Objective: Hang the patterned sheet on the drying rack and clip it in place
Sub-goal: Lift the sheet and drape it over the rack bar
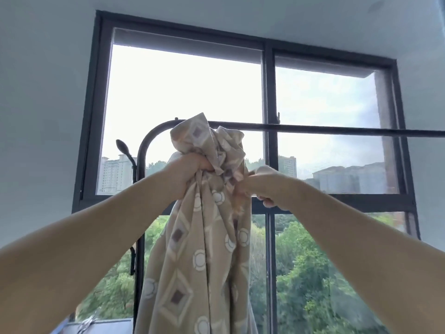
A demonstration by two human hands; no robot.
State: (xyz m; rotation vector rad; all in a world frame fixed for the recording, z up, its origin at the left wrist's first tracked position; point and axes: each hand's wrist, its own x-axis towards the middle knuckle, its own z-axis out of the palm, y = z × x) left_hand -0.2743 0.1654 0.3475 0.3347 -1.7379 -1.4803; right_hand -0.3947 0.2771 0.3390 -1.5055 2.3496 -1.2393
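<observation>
Single head-worn view, tilted upward, close behind both raised forearms, facing the window (185, 97) straight on

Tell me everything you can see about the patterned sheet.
The patterned sheet is beige cloth printed with white rings and diamond outlines around brownish squares. It is bunched, its top at the drying rack's bar, the rest hanging down in folds. The left hand grips it; the right hand pinches it alongside.

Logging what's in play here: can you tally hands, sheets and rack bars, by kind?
Hands: 2, left hand and right hand, both gripping the sheet
Sheets: 1, sheet
Rack bars: 1, bar
Total: 4
</observation>
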